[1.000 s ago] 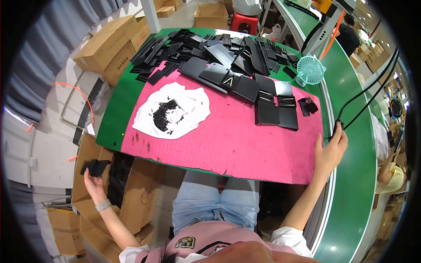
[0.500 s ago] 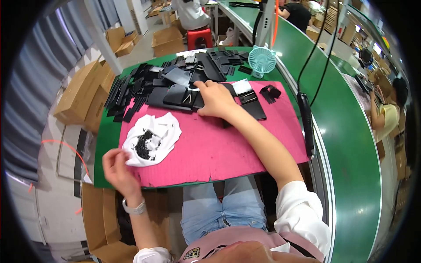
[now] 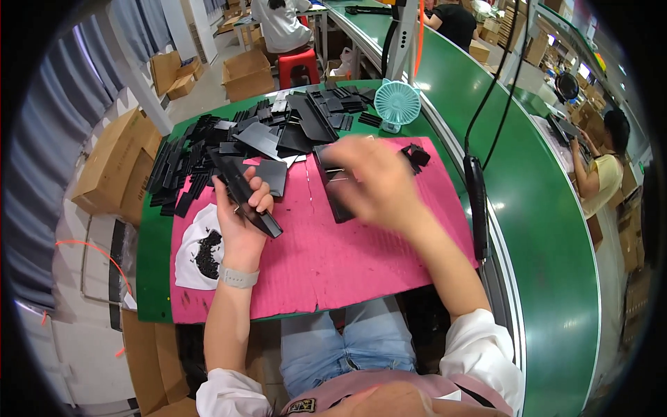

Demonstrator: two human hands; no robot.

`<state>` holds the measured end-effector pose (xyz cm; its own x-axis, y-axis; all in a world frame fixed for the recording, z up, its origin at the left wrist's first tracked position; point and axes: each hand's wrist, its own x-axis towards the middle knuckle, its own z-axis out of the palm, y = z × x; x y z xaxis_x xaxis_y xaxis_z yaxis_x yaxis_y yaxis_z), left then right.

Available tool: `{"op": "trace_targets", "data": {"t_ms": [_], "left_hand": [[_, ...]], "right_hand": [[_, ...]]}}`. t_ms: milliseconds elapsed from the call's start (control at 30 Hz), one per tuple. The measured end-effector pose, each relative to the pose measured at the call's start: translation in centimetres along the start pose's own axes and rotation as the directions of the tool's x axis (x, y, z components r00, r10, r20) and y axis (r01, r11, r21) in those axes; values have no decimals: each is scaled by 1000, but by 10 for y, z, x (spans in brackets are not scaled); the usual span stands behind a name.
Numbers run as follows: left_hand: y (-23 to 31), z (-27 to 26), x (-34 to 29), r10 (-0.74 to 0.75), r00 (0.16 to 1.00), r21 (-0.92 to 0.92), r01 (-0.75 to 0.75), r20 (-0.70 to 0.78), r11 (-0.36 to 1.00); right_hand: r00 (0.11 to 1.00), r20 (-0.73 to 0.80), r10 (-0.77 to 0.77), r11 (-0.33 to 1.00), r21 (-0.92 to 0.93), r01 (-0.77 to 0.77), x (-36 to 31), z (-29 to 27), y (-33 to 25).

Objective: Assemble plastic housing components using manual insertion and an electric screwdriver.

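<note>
1. We sit at a green-topped table (image 3: 154,278) spread with a pink rectangular mat (image 3: 361,260); its middle is the centre of our clock, with twelve pointing away from us.
2. At ten o'clock, our left hand (image 3: 240,238) is clamped on a long, narrow black plastic-looking piece (image 3: 232,174), fingers curled about its sides. The piece tilts above the mat, its near end pointing toward five. A pale grey wristband (image 3: 238,279) circles the wrist.
3. At two o'clock, our right hand (image 3: 381,182) is a blur over flat black rectangular panels (image 3: 339,207), which lie at one o'clock, partly hidden. We cannot tell whether its fingers are apart, together or on anything.
4. Just beyond our left hand, at eleven, a smooth dark grey flat panel (image 3: 274,178) lies on the mat.
5. Farther out at eleven, a heap of black flat strips and plates (image 3: 258,139) crowds the table's far side.
6. Near nine, a crumpled white cloth (image 3: 186,260) bears tiny black bits (image 3: 208,258), part of it behind our left forearm.
7. At one o'clock, beyond the mat, stands a pale turquoise round-headed fan (image 3: 397,104); at two, a small black angular part (image 3: 417,158); at three, a black stick-shaped corded tool (image 3: 476,212) hangs upright.
</note>
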<state>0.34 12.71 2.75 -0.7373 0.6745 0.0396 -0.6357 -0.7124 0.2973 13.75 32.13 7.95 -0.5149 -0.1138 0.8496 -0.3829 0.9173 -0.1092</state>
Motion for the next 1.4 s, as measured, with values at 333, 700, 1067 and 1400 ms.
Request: {"op": "trace_targets", "data": {"t_ms": [333,700,1067,1400], "left_hand": [[-15,11,-17,-86,984,277,39,158,960],[-23,20,-25,68,996,498,-88,59,863],[-28,18,-25,33,999,556,-4,-41,831],[-36,18,-25,35,992,758,-115,121,642]], "right_hand": [[873,156,462,820,-449,-354,-47,-30,107],[387,774,502,-515,627,-585,-26,19,27],[540,648,537,-178,713,-678,-25,13,8],[507,758,409,185,476,-860,-22,-1,-4]]}}
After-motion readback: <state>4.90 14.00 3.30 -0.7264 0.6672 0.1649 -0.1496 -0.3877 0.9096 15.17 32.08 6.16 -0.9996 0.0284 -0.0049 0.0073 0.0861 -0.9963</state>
